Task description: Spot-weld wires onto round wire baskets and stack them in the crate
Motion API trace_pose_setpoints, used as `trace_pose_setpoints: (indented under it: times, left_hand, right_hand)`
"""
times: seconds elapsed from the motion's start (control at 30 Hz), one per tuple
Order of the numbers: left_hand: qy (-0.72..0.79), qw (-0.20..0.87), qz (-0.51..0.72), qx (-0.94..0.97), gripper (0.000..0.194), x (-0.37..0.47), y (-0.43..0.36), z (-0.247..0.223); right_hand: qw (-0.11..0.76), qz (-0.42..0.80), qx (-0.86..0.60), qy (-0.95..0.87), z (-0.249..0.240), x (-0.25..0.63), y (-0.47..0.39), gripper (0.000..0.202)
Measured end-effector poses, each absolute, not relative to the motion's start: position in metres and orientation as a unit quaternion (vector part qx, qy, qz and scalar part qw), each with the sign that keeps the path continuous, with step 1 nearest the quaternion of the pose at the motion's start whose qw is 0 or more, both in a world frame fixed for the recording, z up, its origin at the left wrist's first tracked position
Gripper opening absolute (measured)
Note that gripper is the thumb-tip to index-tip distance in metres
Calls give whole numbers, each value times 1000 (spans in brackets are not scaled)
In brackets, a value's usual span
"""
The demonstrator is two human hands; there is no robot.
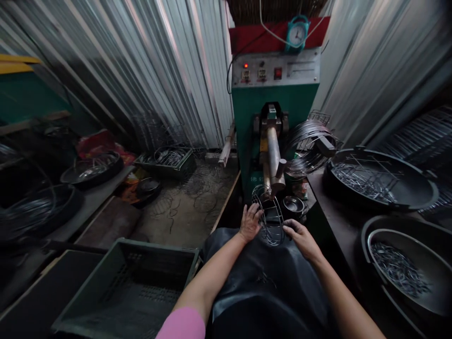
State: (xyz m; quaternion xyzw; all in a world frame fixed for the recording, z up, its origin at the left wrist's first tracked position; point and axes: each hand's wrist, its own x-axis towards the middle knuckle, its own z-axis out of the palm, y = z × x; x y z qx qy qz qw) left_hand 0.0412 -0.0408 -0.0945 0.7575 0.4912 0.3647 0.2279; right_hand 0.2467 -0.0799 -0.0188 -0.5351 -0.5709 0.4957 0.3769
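A round wire basket frame (274,241) is held above my lap, its upper edge at the tip of a green machine's metal arms (273,150). My left hand (251,222) is on the left side of the frame, fingers curled against the wires. On the right, my right hand (299,235) pinches the rim between thumb and fingers; the fingertips look dark. The machine, which looks like a spot welder (242,113), stands straight ahead with a red light lit. A dark apron (268,292) covers my lap, with a few small wire pieces on it.
A coil of wire (310,141) hangs right of the arms, above a small metal bowl (294,204). Dark pans (432,193) of metal pieces stand at right. A green plastic crate (123,245) sits at lower left. Wire rings (205,202) lie on the floor.
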Motion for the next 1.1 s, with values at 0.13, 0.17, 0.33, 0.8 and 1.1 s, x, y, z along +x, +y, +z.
trace_pose_setpoints:
  times: [0.13,0.17,0.33,0.8,1.1]
  left_hand:
    - [467,274,420,728,40,49,-33,-97]
    - [459,279,433,723,41,50,-33,-98]
    - [453,243,447,732,46,48,-30,-101]
    - [455,233,450,733,49,48,-32,-102]
    - [495,203,460,708,61,54,-23,-100]
  right_hand:
    - [380,458,-547,-589,-6,240,-78,25]
    - [377,453,-546,-596,-2,239,-76,25]
    - [383,427,-543,-613,8,232,-60,23]
    - [357,484,-531,-597,5,245,-75,24]
    - [386,459,-529,-601,18,230,-40,29]
